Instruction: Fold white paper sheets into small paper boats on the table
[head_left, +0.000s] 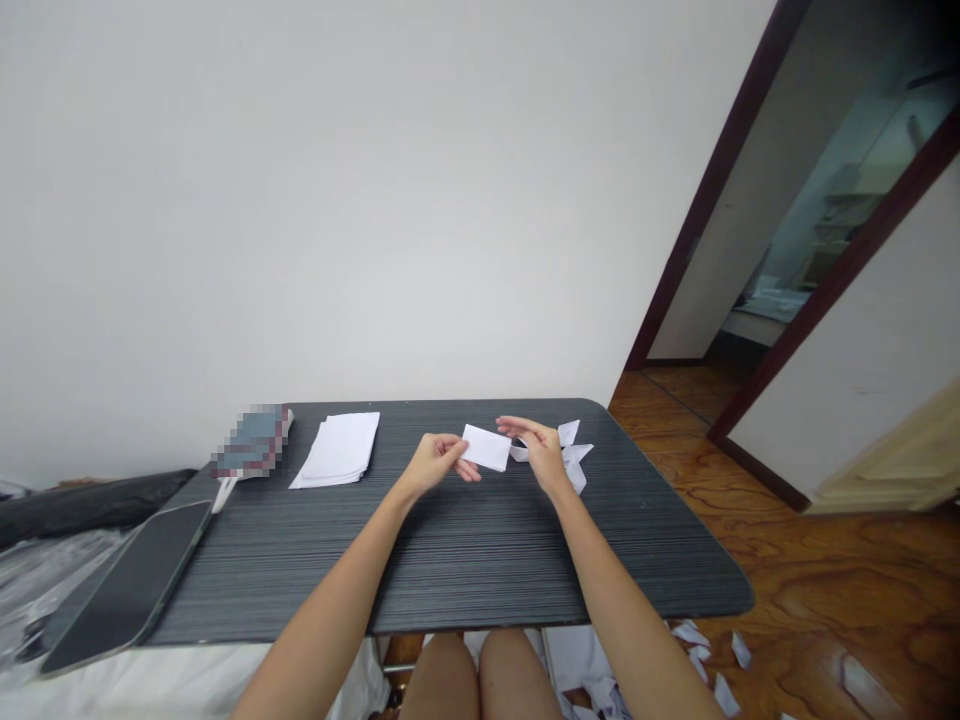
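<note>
A small white rectangle of paper (487, 448) is held up over the table, its left end pinched between the thumb and fingers of my left hand (441, 459). My right hand (538, 443) is at the paper's right end with its fingers stretched out and apart; whether a fingertip touches the paper I cannot tell. Behind and beside my right hand lie several pointed folded paper pieces (576, 453), partly hidden by it. To the left of my hands, a stack of white paper sheets (340, 448) rests on the table.
The dark table (480, 560) stands against a white wall. A tablet-like dark device (135, 575) lies along its left edge, near a blurred-out packet (255, 440) with a white cable (225, 493). Paper scraps (724, 692) lie on the wooden floor at right, below a doorway.
</note>
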